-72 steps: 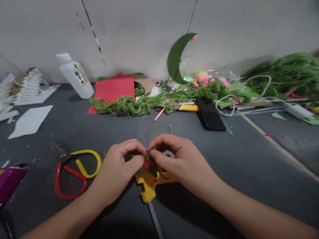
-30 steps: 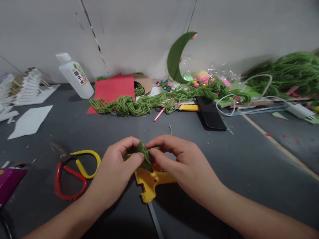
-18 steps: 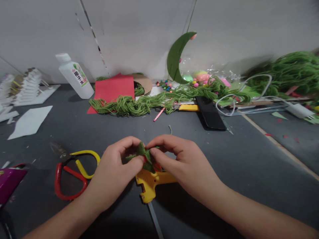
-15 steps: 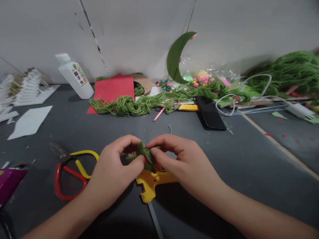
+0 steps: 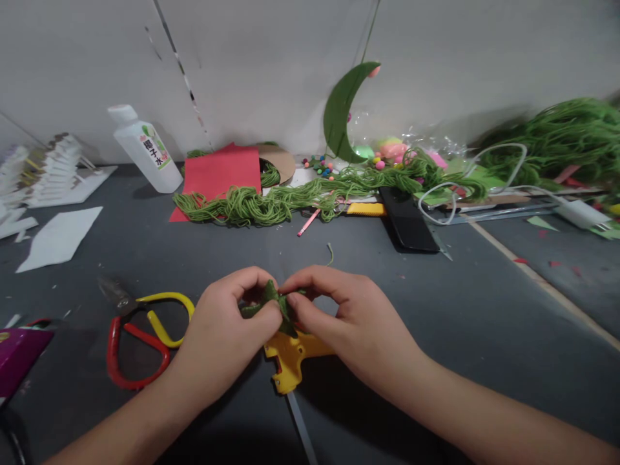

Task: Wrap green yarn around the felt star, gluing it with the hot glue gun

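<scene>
Between my two hands, above a yellow hot glue gun (image 5: 289, 365), is a small green star-like felt piece (image 5: 270, 292) with pointed tips. My left hand (image 5: 230, 323) pinches it between thumb and fingers from the left. From the right, my right hand (image 5: 346, 310) has its thumb and index finger pressed together at the piece's edge. The fingers cover much of the felt. The glue gun lies on the dark table, partly under my hands, and a pale glue stick (image 5: 301, 426) juts from it toward me.
Scissors (image 5: 114, 345) with red and yellow handles lie left. Along the wall are a white bottle (image 5: 145, 155), red sheet (image 5: 223, 171), green yarn (image 5: 261, 206), phone (image 5: 409, 223), white cable (image 5: 523, 158) and green crescent (image 5: 339, 116). A white paper piece (image 5: 61, 239) lies far left.
Earlier the felt piece was mostly hidden by my fingers with red under it; then its green points turned up into view. Just now both hands have shifted slightly and the red is covered.
</scene>
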`<action>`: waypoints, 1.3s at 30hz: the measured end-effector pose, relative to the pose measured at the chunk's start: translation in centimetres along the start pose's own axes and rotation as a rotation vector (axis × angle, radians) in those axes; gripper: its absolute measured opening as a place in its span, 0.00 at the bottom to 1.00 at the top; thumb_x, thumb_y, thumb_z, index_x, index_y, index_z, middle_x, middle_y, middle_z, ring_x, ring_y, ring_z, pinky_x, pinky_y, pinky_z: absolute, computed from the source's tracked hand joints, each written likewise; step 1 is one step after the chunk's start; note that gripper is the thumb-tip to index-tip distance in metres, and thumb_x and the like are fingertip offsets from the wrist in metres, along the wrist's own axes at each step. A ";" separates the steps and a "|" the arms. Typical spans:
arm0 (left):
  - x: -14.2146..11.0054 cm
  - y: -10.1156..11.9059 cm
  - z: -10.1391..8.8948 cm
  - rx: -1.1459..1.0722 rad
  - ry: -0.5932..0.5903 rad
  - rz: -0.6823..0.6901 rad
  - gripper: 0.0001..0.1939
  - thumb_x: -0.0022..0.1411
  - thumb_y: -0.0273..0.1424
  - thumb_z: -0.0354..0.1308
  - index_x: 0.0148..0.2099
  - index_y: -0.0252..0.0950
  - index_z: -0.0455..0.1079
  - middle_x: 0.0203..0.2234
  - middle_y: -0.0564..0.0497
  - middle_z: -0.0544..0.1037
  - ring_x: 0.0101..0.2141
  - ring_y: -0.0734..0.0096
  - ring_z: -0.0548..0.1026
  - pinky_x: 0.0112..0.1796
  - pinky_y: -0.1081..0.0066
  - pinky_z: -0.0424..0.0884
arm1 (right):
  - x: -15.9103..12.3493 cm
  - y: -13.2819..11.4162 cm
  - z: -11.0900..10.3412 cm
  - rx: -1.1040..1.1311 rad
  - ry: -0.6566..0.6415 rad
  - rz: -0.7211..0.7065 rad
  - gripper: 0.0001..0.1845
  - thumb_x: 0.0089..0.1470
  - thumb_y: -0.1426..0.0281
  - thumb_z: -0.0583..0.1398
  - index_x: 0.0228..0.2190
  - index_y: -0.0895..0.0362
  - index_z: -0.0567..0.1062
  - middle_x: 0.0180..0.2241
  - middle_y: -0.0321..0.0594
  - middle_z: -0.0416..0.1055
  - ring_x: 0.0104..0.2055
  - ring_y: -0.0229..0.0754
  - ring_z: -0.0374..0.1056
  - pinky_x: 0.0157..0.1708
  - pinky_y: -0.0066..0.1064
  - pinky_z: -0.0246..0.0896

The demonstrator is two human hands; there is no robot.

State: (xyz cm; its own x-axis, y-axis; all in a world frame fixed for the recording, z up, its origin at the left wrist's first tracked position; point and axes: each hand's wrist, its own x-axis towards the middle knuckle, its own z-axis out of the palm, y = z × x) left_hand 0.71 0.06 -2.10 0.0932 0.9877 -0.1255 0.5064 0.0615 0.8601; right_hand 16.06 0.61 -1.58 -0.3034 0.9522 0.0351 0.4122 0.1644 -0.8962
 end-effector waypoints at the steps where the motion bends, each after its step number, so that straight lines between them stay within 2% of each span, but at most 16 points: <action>1: 0.1 -0.1 -0.1 -0.058 -0.038 -0.013 0.03 0.48 0.25 0.51 0.25 0.37 0.65 0.20 0.57 0.65 0.25 0.72 0.63 0.27 0.73 0.59 | 0.0 0.1 -0.1 0.004 -0.008 0.005 0.08 0.47 0.77 0.55 0.27 0.56 0.74 0.23 0.31 0.72 0.26 0.33 0.66 0.26 0.22 0.58; 4: 0.5 -0.5 -0.5 -0.282 -0.184 -0.047 0.05 0.50 0.25 0.50 0.27 0.37 0.68 0.21 0.57 0.67 0.26 0.73 0.63 0.28 0.74 0.59 | 0.2 0.4 -0.3 0.004 -0.043 0.005 0.08 0.48 0.77 0.55 0.27 0.56 0.74 0.22 0.31 0.70 0.25 0.33 0.63 0.25 0.22 0.56; 7: 0.7 -0.8 -0.7 -0.369 -0.242 -0.109 0.06 0.51 0.25 0.52 0.27 0.36 0.70 0.20 0.57 0.67 0.25 0.76 0.62 0.27 0.76 0.59 | 0.5 0.6 -0.6 0.048 -0.067 -0.004 0.07 0.49 0.76 0.55 0.30 0.56 0.73 0.21 0.30 0.65 0.24 0.32 0.60 0.25 0.23 0.55; 11: 0.8 -1.2 -0.8 -0.421 -0.199 -0.144 0.05 0.53 0.26 0.55 0.29 0.37 0.72 0.18 0.58 0.66 0.22 0.79 0.60 0.24 0.78 0.58 | 0.7 0.8 -0.9 0.302 -0.110 0.059 0.10 0.53 0.70 0.56 0.39 0.55 0.67 0.20 0.27 0.58 0.23 0.32 0.56 0.24 0.23 0.53; 14: 0.8 -1.4 -0.7 -0.468 -0.154 -0.113 0.05 0.54 0.27 0.57 0.29 0.37 0.73 0.19 0.58 0.69 0.21 0.80 0.62 0.23 0.79 0.59 | 0.9 0.7 -1.2 0.434 -0.144 0.104 0.11 0.53 0.68 0.56 0.40 0.55 0.64 0.22 0.28 0.60 0.25 0.33 0.58 0.26 0.24 0.54; 18: 1.0 -1.6 -0.7 -0.539 -0.124 -0.117 0.02 0.53 0.28 0.58 0.30 0.37 0.72 0.21 0.57 0.72 0.22 0.79 0.66 0.25 0.78 0.63 | 1.2 0.9 -1.5 0.436 -0.167 0.112 0.11 0.53 0.68 0.56 0.40 0.55 0.64 0.23 0.29 0.63 0.26 0.34 0.61 0.28 0.26 0.57; 21: 1.3 -1.8 -0.8 -0.553 -0.007 -0.118 0.04 0.52 0.30 0.61 0.33 0.36 0.72 0.24 0.55 0.74 0.23 0.77 0.69 0.25 0.76 0.67 | 1.7 1.7 -2.0 0.351 -0.178 0.095 0.14 0.52 0.67 0.57 0.41 0.55 0.64 0.25 0.31 0.65 0.27 0.35 0.62 0.29 0.29 0.59; 24: 1.7 -2.0 -1.0 -0.572 0.109 -0.106 0.07 0.50 0.32 0.63 0.33 0.35 0.72 0.24 0.54 0.75 0.24 0.74 0.72 0.25 0.75 0.70 | 2.4 2.7 -2.7 0.210 -0.047 -0.079 0.17 0.49 0.71 0.59 0.43 0.55 0.64 0.40 0.42 0.66 0.38 0.41 0.66 0.37 0.34 0.61; 26: 2.0 -2.0 -1.1 -0.624 0.122 -0.128 0.08 0.50 0.32 0.63 0.33 0.34 0.71 0.24 0.52 0.75 0.25 0.73 0.72 0.24 0.74 0.72 | 2.6 2.8 -3.1 0.016 0.157 -0.282 0.20 0.47 0.73 0.59 0.44 0.55 0.64 0.53 0.47 0.56 0.52 0.46 0.59 0.47 0.39 0.57; 28: 2.2 -2.2 -1.2 -0.672 0.115 -0.155 0.08 0.50 0.31 0.63 0.32 0.33 0.71 0.24 0.52 0.75 0.25 0.73 0.73 0.24 0.75 0.73 | 2.1 2.3 -3.3 -0.272 0.259 -0.451 0.18 0.45 0.76 0.58 0.41 0.55 0.67 0.56 0.47 0.52 0.57 0.49 0.52 0.52 0.41 0.51; 29: 2.4 -2.3 -1.3 -0.680 0.118 -0.165 0.08 0.49 0.31 0.63 0.32 0.33 0.71 0.24 0.52 0.75 0.25 0.73 0.73 0.23 0.75 0.73 | 1.7 1.9 -3.2 -0.413 0.208 -0.485 0.15 0.45 0.77 0.58 0.39 0.56 0.68 0.53 0.47 0.56 0.56 0.49 0.54 0.52 0.41 0.51; 31: 2.7 -2.5 -1.6 -0.674 0.152 -0.164 0.08 0.49 0.30 0.63 0.32 0.33 0.72 0.23 0.52 0.75 0.24 0.74 0.73 0.23 0.76 0.73 | 0.6 1.1 -2.7 -0.591 -0.117 -0.448 0.09 0.47 0.77 0.56 0.33 0.57 0.70 0.40 0.43 0.67 0.43 0.45 0.63 0.42 0.36 0.60; 33: 3.1 -2.9 -1.8 -0.657 0.196 -0.147 0.08 0.49 0.31 0.63 0.32 0.33 0.72 0.23 0.52 0.75 0.24 0.74 0.73 0.23 0.76 0.73 | -0.5 0.7 -1.7 -0.699 -0.403 -0.373 0.07 0.48 0.76 0.56 0.32 0.57 0.71 0.32 0.41 0.68 0.34 0.42 0.64 0.34 0.33 0.61; 34: 3.2 -3.0 -1.9 -0.646 0.221 -0.133 0.08 0.48 0.31 0.64 0.32 0.33 0.72 0.23 0.53 0.75 0.25 0.74 0.73 0.23 0.76 0.73 | -1.0 0.7 -1.1 -0.758 -0.451 -0.377 0.08 0.46 0.76 0.56 0.33 0.58 0.71 0.33 0.42 0.68 0.34 0.43 0.64 0.34 0.34 0.61; 37: 3.6 -3.4 -2.2 -0.603 0.311 -0.084 0.09 0.47 0.32 0.65 0.32 0.34 0.73 0.24 0.54 0.74 0.26 0.74 0.73 0.23 0.76 0.73 | -1.6 1.3 0.3 -0.939 -0.451 -0.432 0.16 0.43 0.76 0.57 0.38 0.61 0.71 0.34 0.46 0.68 0.35 0.48 0.63 0.33 0.39 0.60; 39: 3.8 -3.5 -2.3 -0.576 0.357 -0.060 0.10 0.45 0.32 0.65 0.32 0.35 0.73 0.24 0.54 0.74 0.27 0.73 0.73 0.25 0.76 0.73 | -1.6 1.6 0.6 -0.984 -0.456 -0.402 0.15 0.43 0.78 0.56 0.37 0.61 0.71 0.33 0.45 0.67 0.31 0.46 0.62 0.29 0.37 0.59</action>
State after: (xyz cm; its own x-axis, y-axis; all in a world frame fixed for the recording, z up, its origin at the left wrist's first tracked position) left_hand -2.66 3.92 -4.47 -0.2598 0.9609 -0.0956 -0.0446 0.0869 0.9952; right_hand 16.65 -0.80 -3.36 -0.7638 0.6373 -0.1028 0.6455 0.7547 -0.1173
